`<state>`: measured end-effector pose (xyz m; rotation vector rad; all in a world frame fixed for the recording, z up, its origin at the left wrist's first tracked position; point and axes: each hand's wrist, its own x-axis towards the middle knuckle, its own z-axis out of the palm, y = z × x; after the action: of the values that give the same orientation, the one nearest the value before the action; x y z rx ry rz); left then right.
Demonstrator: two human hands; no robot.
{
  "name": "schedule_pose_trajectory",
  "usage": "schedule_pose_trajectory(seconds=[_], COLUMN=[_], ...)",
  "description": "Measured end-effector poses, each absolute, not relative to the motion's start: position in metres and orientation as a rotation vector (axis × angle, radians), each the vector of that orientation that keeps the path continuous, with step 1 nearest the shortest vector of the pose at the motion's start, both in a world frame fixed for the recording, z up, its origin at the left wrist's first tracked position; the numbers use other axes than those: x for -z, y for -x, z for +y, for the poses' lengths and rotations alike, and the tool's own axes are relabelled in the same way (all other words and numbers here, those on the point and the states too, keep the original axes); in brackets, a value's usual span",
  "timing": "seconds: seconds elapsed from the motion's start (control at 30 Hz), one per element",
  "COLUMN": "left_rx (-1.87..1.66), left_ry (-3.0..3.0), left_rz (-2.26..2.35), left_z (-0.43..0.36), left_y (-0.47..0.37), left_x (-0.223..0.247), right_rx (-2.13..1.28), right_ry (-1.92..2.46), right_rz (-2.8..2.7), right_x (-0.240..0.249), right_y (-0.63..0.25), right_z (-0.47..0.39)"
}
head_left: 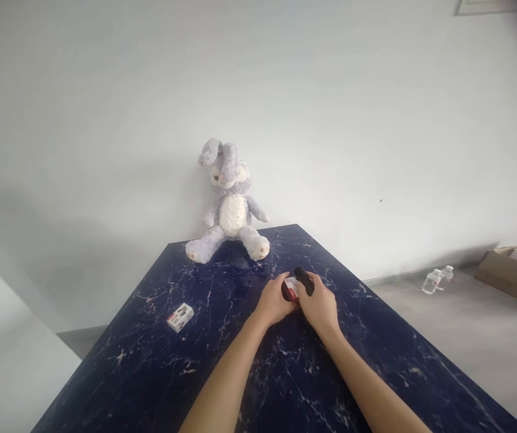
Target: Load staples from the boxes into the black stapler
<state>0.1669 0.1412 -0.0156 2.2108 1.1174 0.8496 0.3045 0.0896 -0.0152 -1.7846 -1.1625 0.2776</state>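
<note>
Both my hands meet above the dark blue table, right of its middle. My left hand (275, 300) is curled around a small red and white box (291, 287), its fingers at the far left side. In my right hand (322, 307) is a black elongated object with a rounded end (304, 280), perhaps a stapler. My right thumb lies beside the red and white box, apparently touching it. The hands partly hide both things. A small white box with red and black print (180, 317) lies on the table to the left, apart from my hands.
A grey and white plush rabbit (232, 213) sits at the table's far edge against the wall. The table (150, 373) has a marbled top that narrows away from me. On the floor at right are clear plastic bottles (432, 281) and a brown cardboard box (513, 275).
</note>
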Motion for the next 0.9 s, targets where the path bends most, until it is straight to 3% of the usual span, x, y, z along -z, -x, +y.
schedule_pose_trajectory(seconds=[0.9], left_rx=[-0.821], left_ry=[-2.286], left_rz=[0.892], left_z=[0.164], left_y=[-0.219], left_x=[0.016], right_rx=[-0.335], right_ry=[1.735], right_rz=[-1.184], right_x=[0.020], right_y=[-0.368], right_z=[0.116])
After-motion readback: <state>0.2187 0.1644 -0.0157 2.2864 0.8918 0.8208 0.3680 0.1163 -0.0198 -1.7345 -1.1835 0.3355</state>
